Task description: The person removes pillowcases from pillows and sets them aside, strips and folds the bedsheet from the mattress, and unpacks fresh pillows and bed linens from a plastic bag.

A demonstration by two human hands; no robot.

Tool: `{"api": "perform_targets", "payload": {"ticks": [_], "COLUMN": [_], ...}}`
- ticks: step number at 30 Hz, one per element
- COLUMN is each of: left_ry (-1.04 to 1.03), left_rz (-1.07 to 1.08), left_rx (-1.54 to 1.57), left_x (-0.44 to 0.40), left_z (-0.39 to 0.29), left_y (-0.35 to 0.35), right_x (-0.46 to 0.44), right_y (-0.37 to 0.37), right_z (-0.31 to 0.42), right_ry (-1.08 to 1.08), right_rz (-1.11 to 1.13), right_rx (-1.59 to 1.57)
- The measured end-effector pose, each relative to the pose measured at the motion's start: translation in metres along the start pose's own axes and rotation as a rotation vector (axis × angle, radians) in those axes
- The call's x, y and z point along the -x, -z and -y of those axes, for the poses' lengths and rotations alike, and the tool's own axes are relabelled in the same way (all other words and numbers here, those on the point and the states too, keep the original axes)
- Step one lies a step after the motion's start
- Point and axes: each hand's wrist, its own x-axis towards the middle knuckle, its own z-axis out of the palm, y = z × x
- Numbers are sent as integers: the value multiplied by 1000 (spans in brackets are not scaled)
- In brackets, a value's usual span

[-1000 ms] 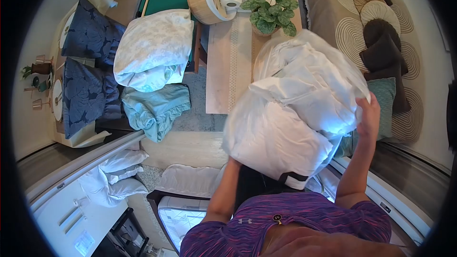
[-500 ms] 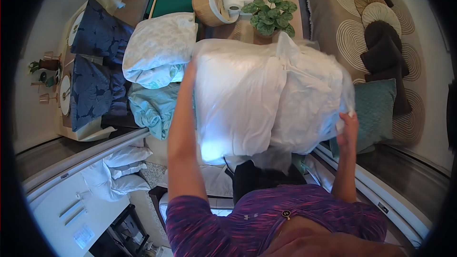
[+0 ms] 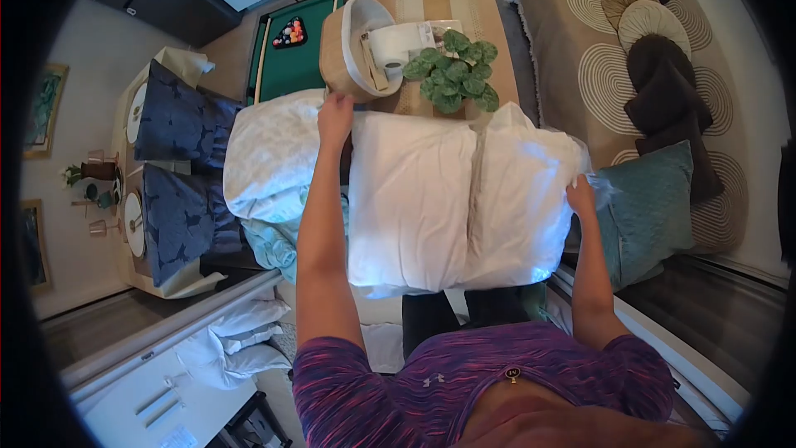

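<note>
A bulky load of folded white bedding point(image 3: 414, 199) in a thin, clear plastic bag point(image 3: 583, 153) lies in front of my body. A crease runs down it, splitting it into two puffy halves. My left hand point(image 3: 336, 119) is closed at the bag's far left corner, its fingertips partly hidden. On the opposite side my right hand point(image 3: 581, 197) pinches the bag's edge, and loose plastic sticks out beyond the fingers. Left of the bag, a folded pale patterned comforter point(image 3: 274, 153) rests on a rumpled light-blue cloth point(image 3: 272, 245).
Beyond the bag stand a leafy potted plant point(image 3: 456, 75) and a basket point(image 3: 336, 46) holding a paper roll. A small pool table point(image 3: 286, 70) is behind. At right, a teal cushion point(image 3: 651, 199) leans by a sofa point(image 3: 572, 41); blue-covered chairs point(image 3: 178, 216) stand left.
The bag of bedding has come down and settled flatter, closer to my body. My left hand has moved to its far corner; my right hand has shifted slightly left and up.
</note>
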Motion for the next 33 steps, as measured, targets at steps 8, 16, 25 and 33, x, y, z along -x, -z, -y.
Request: {"api": "perform_targets", "payload": {"ticks": [8, 16, 25, 33], "left_ry": [115, 193, 264, 466], "left_rz": [-21, 269, 498, 165], "left_rx": [-398, -280, 402, 804], "left_x": [-139, -209, -217, -190], "left_z": [-5, 54, 119, 139], "left_y": [-60, -18, 75, 79], "right_x": [37, 27, 31, 27], "right_y": [-34, -44, -38, -39], "right_z": [31, 42, 40, 50], "right_ry": [-100, -114, -160, -270], "right_rz": [-344, -271, -267, -224], "right_rx": [86, 99, 45, 115]}}
